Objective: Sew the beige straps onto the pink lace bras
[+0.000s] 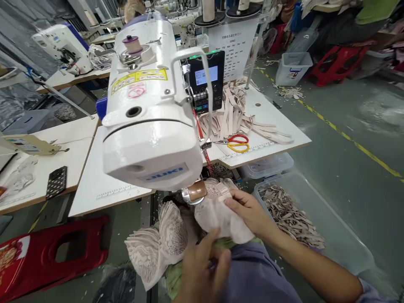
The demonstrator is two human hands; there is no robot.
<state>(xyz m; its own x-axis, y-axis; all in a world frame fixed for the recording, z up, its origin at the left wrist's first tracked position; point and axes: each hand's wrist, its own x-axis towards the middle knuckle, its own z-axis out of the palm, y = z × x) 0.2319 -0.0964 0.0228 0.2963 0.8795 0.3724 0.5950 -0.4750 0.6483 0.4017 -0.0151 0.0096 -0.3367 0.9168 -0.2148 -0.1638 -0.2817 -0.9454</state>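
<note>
Head view shows the pale garment point(217, 219) just below the front end of the sewing machine point(151, 143), slanting from there down to the right. The right hand point(251, 212) pinches its upper right edge with thumb and fingers, and is the nearer to the machine. The left hand point(200, 269), blurred, has fingers apart below the garment; whether its index fingertip touches, I cannot tell.

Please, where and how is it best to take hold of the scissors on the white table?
I would take the scissors by the red and yellow handle loops, coming from the right. They seem to lie flat, with the loops to the right and the blades pointing left, towards the sewing machine.
</note>
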